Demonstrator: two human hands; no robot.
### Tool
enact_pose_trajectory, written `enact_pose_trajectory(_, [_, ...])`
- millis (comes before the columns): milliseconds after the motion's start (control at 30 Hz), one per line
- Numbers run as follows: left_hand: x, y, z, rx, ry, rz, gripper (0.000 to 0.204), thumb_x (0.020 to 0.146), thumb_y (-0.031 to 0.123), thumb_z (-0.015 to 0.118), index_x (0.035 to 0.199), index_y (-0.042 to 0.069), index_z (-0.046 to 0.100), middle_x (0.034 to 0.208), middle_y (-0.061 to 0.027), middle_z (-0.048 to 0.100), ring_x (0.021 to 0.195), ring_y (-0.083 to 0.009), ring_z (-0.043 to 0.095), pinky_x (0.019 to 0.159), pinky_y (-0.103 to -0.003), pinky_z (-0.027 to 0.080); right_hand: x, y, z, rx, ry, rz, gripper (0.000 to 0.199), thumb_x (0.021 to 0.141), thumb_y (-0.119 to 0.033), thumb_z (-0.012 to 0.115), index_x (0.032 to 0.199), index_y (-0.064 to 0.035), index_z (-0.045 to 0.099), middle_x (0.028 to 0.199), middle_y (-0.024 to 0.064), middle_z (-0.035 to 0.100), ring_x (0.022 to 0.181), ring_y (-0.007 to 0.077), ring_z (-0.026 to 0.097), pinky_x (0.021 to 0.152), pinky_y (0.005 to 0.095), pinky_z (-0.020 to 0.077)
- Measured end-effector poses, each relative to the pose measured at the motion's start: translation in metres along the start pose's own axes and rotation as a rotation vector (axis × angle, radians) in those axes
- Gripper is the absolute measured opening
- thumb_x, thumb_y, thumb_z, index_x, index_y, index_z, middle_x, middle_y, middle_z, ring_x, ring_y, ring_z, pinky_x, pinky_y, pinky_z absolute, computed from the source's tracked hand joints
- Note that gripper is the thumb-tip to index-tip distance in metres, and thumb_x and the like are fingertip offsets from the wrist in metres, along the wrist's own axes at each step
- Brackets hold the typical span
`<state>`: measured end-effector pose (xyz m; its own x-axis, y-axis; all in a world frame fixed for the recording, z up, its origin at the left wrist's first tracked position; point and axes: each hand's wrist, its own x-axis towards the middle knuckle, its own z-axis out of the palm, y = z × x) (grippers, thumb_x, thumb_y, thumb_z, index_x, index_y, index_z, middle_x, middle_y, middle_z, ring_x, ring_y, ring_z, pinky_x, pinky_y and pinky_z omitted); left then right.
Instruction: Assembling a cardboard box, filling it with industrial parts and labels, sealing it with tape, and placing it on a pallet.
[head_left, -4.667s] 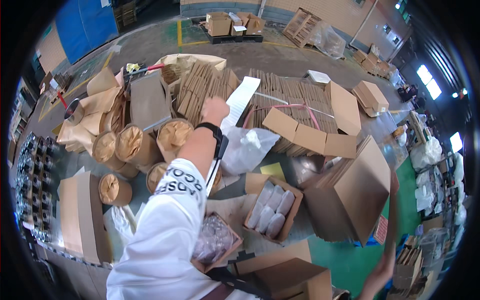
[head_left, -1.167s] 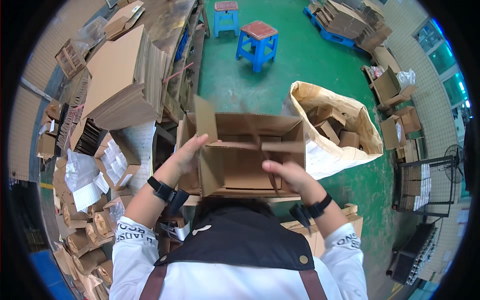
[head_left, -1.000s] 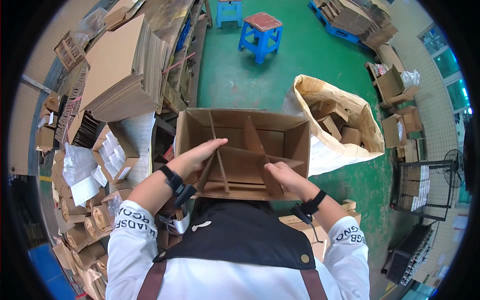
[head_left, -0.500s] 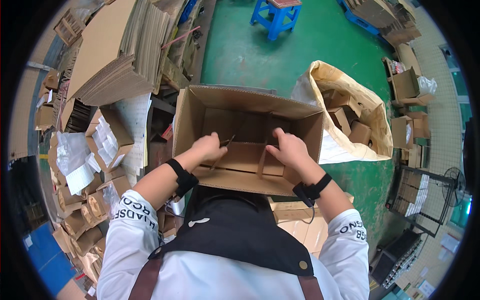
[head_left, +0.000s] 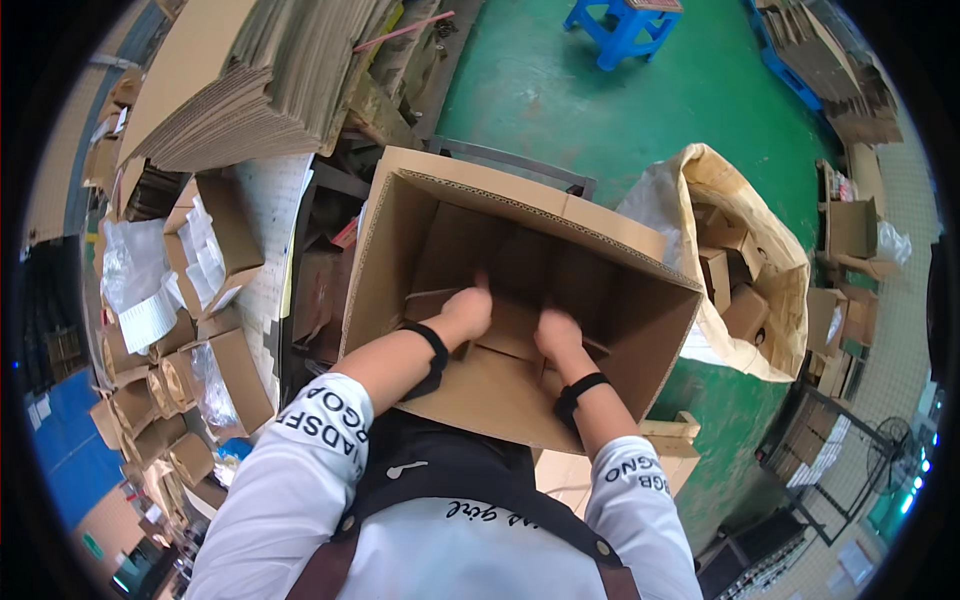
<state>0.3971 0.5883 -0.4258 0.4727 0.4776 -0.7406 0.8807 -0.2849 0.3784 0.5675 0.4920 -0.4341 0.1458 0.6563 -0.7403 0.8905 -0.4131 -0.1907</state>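
A large open cardboard box [head_left: 500,402] lies before me, its opening tilted toward me. Both my forearms reach down into it. My left hand [head_left: 468,312] is closed deep inside, left of the middle, one finger stretched toward the far wall. My right hand [head_left: 557,332] is curled a little to its right, with its fingertips mostly hidden. Between and below the hands a cardboard panel [head_left: 508,352] crosses the inside, with thin cardboard edges by both hands. What either hand grips cannot be made out.
A woven sack [head_left: 698,330] holding small boxes stands right of the box. Flat cardboard sheets [head_left: 235,120] are stacked at the far left. Left are open cartons [head_left: 240,370] with plastic bags. A blue stool [head_left: 622,38] stands on the green floor ahead.
Both hands have gone deeper into the box and closer together. The box has turned and tipped, its right side now nearer me. The surroundings have shifted with my head.
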Motion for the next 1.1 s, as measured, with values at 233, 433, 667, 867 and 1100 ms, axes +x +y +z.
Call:
enact_pose_trajectory(233, [-0.024,-0.01,-0.02,0.005,-0.013,0.04,0.07,0.085,0.029,0.058,0.132,-0.015,0.031,0.101,-0.0284,0.063,0.099,-0.0398,0.061,0.085,-0.043,0.049,-0.063,-0.021,-0.097,-0.003,-0.049,-0.072,0.068,0.082,-0.032,0.064,0.138,-0.0049,0.039,0.113,0.0245,0.061,0.108,0.0358,0.058,0.093,0.0427,0.047])
enact_pose_trajectory(433, [-0.231,-0.003,-0.117,-0.281,0.106,0.444,0.058,0.09,0.038,0.055,0.136,0.006,0.039,0.108,-0.0235,0.063,0.101,-0.0404,0.06,0.087,-0.047,0.047,-0.143,-0.073,-0.147,0.787,-0.097,-0.633,0.053,0.091,-0.022,0.062,0.136,-0.0017,0.042,0.115,0.0111,0.06,0.1,0.0187,0.059,0.089,0.0293,0.0463])
enact_pose_trajectory(667, [-0.421,-0.14,-0.009,-0.32,0.687,-0.28,0.053,0.081,0.027,0.065,0.127,0.004,0.049,0.112,-0.0209,0.061,0.101,-0.0378,0.059,0.088,-0.045,0.047,-0.226,-0.241,-0.091,0.96,-1.003,-0.694,0.042,0.092,-0.018,0.059,0.128,0.0013,0.047,0.115,0.0205,0.062,0.102,0.0289,0.064,0.089,0.0364,0.0494])
enact_pose_trajectory(867, [-0.541,-0.255,0.096,-0.656,1.018,-0.958,0.039,0.079,0.027,0.067,0.11,0.003,0.06,0.095,-0.017,0.065,0.089,-0.0353,0.062,0.08,-0.042,0.05,-0.258,-0.439,-0.014,-0.011,-0.725,-1.223,0.028,0.086,-0.017,0.065,0.108,-0.0015,0.06,0.094,0.0145,0.067,0.083,0.0224,0.066,0.074,0.0335,0.052])
enact_pose_trajectory(1100, [-0.572,-0.448,0.112,-0.253,1.383,-1.338,0.04,0.081,0.034,0.067,0.109,0.006,0.061,0.11,-0.0131,0.057,0.104,-0.0311,0.054,0.085,-0.042,0.045,-0.207,-0.661,0.11,-0.716,0.44,-1.336,0.034,0.08,-0.036,0.067,0.088,-0.0035,0.069,0.099,0.0143,0.063,0.101,0.0294,0.054,0.083,0.0446,0.0385])
